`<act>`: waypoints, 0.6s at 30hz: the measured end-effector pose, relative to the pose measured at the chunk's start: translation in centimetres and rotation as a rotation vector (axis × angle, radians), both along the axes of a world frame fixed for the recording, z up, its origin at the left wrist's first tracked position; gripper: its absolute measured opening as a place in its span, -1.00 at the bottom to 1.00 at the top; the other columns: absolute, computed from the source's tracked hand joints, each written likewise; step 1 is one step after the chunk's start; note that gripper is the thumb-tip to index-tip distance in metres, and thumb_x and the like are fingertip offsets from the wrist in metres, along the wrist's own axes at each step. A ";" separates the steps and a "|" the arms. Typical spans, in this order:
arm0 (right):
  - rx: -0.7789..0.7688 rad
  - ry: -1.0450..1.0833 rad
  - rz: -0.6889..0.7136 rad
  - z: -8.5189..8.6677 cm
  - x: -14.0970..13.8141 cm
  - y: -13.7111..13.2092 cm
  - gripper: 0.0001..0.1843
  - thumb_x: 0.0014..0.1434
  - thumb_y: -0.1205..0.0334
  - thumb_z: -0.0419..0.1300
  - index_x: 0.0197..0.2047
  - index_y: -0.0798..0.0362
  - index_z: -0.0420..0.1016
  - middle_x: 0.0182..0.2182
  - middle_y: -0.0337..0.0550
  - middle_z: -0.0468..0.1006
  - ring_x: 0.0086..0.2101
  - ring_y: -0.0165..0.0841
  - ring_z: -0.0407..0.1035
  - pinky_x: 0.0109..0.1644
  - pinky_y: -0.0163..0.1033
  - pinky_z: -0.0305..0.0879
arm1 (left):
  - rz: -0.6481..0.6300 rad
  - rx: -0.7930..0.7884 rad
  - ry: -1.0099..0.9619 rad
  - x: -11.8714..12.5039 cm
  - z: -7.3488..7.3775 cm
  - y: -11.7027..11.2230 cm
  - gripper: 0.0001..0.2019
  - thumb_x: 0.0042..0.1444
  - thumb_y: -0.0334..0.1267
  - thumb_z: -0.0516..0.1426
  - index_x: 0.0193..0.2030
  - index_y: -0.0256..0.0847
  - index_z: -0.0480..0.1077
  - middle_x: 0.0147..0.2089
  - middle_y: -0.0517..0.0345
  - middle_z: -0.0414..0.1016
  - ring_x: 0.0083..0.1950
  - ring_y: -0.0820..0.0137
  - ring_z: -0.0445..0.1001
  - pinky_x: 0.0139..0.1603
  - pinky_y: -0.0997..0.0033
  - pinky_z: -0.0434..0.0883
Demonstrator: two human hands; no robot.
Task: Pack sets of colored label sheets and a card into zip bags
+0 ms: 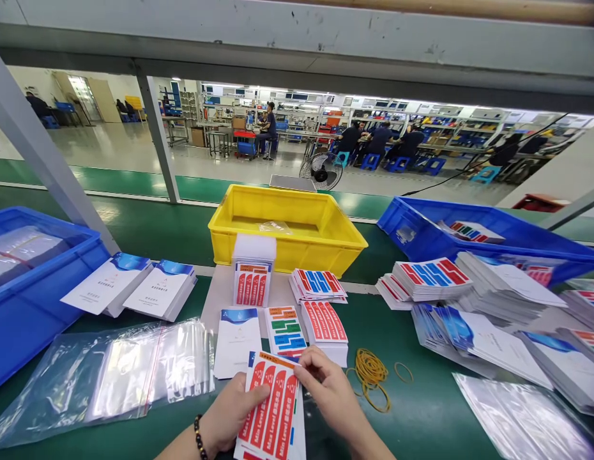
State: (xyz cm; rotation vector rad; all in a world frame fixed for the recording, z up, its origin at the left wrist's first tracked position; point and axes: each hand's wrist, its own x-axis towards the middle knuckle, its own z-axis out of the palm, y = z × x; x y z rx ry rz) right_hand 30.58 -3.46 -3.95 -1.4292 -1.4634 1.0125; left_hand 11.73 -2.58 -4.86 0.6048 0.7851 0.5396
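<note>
My left hand [228, 409] is closed around a small bundle of label sheets [272, 412], thumb on top. The uppermost sheet is red and white, with "Max Level" and "Min Level" strips; white and blue edges of others show beneath. At the bundle's upper right corner, my right hand [328, 390] pinches the sheet between thumb and fingers. Just beyond lie a pile of white-and-blue booklets [238, 342], a pile of multicoloured label sheets [285, 329] and a pile of red label sheets [326, 322]. Behind them stands an upright stack with red labels [251, 285].
A yellow bin [287, 246] stands at the back, between a blue bin [38, 300] and another blue bin [483, 223]. Clear plastic bags [129, 367] lie left. Rubber bands [370, 374] lie right, near several paper stacks [431, 279]. A shelf beam [297, 41] crosses overhead.
</note>
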 end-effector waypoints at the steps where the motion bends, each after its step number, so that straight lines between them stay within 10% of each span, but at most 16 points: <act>1: 0.011 -0.013 -0.009 0.1 -0.1 0.0 -0.75 0.09 0.12 0.09 -0.54 0.06 0.26 -0.48 -0.22 0.30 -0.43 -0.36 0.24 -0.36 -0.30 0.20 | -0.018 0.029 -0.010 0.0 0.0 0.0 -0.60 -0.20 -0.07 0.29 -0.30 -0.32 0.38 -0.35 -0.05 0.57 -0.33 0.28 0.54 -0.24 0.33 0.42; 18: -0.265 0.526 0.136 -0.2 -1.0 -0.3 -0.63 -0.07 0.03 0.30 -0.25 0.05 0.36 -0.42 -0.21 0.49 -0.40 -0.30 0.41 -0.27 -0.19 0.34 | -0.173 0.254 0.145 -0.2 1.0 0.1 -0.60 -0.08 -0.05 0.20 -0.16 -0.30 0.42 -0.25 -0.06 0.55 -0.24 0.22 0.51 -0.20 0.28 0.40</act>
